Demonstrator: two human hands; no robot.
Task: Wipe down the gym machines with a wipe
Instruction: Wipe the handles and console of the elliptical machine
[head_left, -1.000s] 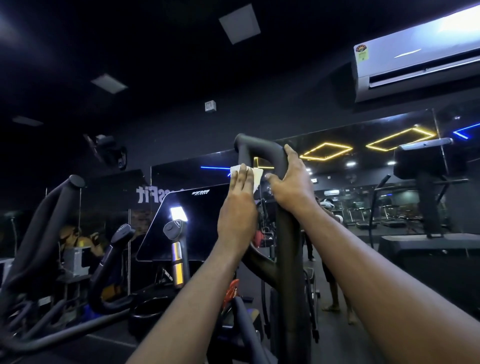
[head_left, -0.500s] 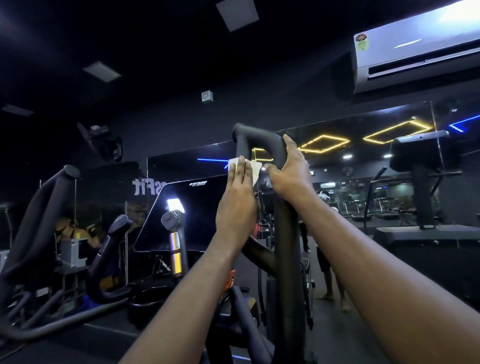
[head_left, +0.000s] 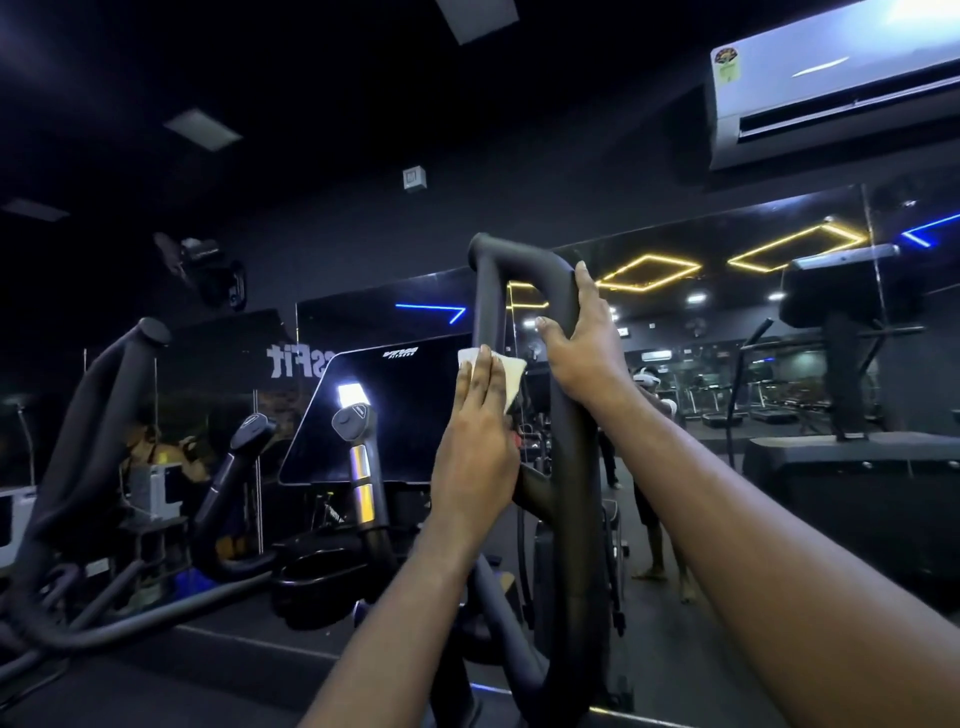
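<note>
Elliptical trainer, head view. I see my left hand (head_left: 475, 441) laid flat on the white wipe (head_left: 511, 373). Its fingers are straight and close together, and they press the wipe against the left upright of the looped handle (head_left: 524, 260). The wipe's corners show above and to the right of the fingertips. My right hand (head_left: 582, 358) is clamped on the right upright of the same loop. The fingers are wrapped around the far side and the thumb lies across the near side, just below the bend.

Against the frames of a second and half a second ago, the left hand and wipe now sit lower on the upright. They were just under the top bend and are now about level with the right wrist. The right hand has kept its grip at the same spot.

Left of the handle stands the dark console screen (head_left: 374, 410), carrying one bright reflection. A short fixed grip with silver plates (head_left: 359, 457) stands in front of it. A wall mirror (head_left: 727, 322) behind shows yellow ceiling lights. An air conditioner (head_left: 831, 78) hangs at upper right.
</note>
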